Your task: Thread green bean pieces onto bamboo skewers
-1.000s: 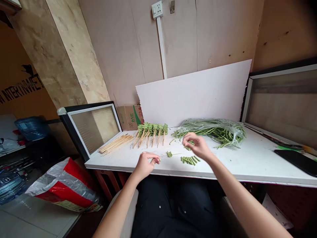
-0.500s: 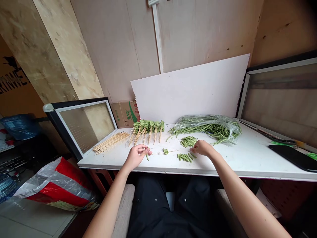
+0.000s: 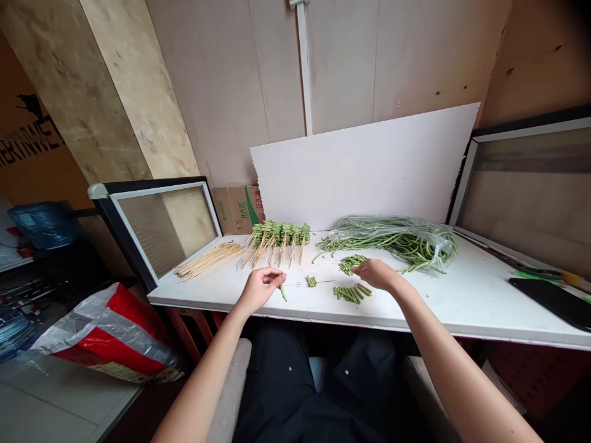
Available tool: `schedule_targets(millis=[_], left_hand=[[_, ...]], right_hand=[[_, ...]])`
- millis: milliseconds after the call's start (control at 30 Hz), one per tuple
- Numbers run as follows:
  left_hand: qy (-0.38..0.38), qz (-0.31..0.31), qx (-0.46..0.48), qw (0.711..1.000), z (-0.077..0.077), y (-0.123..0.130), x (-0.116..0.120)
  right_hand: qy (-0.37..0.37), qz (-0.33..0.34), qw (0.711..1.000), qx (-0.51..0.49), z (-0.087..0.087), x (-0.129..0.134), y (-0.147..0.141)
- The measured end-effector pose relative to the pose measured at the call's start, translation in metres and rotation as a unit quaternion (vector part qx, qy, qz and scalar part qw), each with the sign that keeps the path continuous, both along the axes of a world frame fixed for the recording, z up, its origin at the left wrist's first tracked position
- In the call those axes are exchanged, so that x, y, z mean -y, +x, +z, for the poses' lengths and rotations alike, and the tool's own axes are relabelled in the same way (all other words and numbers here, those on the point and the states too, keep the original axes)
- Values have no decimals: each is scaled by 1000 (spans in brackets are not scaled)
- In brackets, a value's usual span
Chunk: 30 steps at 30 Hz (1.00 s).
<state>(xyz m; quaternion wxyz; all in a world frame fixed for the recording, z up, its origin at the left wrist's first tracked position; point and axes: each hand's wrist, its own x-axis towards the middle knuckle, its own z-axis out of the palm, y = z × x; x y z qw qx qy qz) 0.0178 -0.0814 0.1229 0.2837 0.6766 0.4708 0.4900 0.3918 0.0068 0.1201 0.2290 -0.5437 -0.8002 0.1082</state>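
My left hand (image 3: 264, 288) is closed with thumb and fingers pinched on a green bean piece (image 3: 283, 293), which hangs down beside the fingertips. Just right of it a thin bamboo skewer (image 3: 325, 282) lies on the white table, with a few short green bean pieces (image 3: 312, 281) side by side at its middle. My right hand (image 3: 376, 273) reaches its closed fingers into the pile of cut bean pieces (image 3: 351, 263); what sits between those fingertips is hidden. In front of that hand lies a row of bean pieces (image 3: 348, 293), several side by side.
Behind my left hand are stacked skewers of beans (image 3: 281, 234) and loose bamboo skewers (image 3: 210, 261). A plastic bag of long beans (image 3: 392, 237) lies at the back right. A black phone (image 3: 549, 301) and scissors (image 3: 538, 271) are far right; a cardboard box (image 3: 236, 209) stands behind.
My right hand has moved from the right end of the bean row up to the pile. My left hand keeps the bean piece. The whole view has shifted slightly.
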Motion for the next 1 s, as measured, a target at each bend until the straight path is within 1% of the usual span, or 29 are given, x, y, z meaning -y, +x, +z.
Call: schedule_targets(millis=[33, 67, 133, 200, 300, 400, 500, 633, 700, 833, 900, 1000], left_hand=[[-11, -12, 8, 1000, 0, 2, 1], [-23, -26, 17, 999, 1, 4, 3], [-45, -54, 34, 997, 2, 10, 8], [-65, -82, 51, 993, 5, 18, 15], [-86, -122, 72, 986, 7, 28, 23], [-93, -145, 88, 981, 9, 36, 27], [-92, -150, 88, 981, 13, 37, 28], [-55, -126, 60, 989, 22, 33, 31], [-26, -101, 38, 994, 26, 31, 33], [26, -30, 0, 999, 30, 32, 38], [49, -14, -20, 999, 31, 35, 40], [77, -6, -40, 996, 32, 40, 44]], right_hand=[[-21, 25, 999, -24, 6, 6, -9], [-32, 66, 995, -60, 12, 13, -20], [-35, 163, 978, -126, 22, 32, -44], [-39, 227, 957, -174, 29, 52, -69], [-5, 284, 937, -202, 33, 78, -97], [28, 328, 923, -198, 32, 91, -110], [75, 335, 917, -203, 31, 91, -111], [156, 289, 916, -231, 33, 84, -107], [184, 271, 914, -241, 35, 84, -105], [205, 276, 908, -241, 39, 90, -107], [208, 283, 905, -239, 40, 93, -109], [218, 286, 902, -240, 40, 96, -112]])
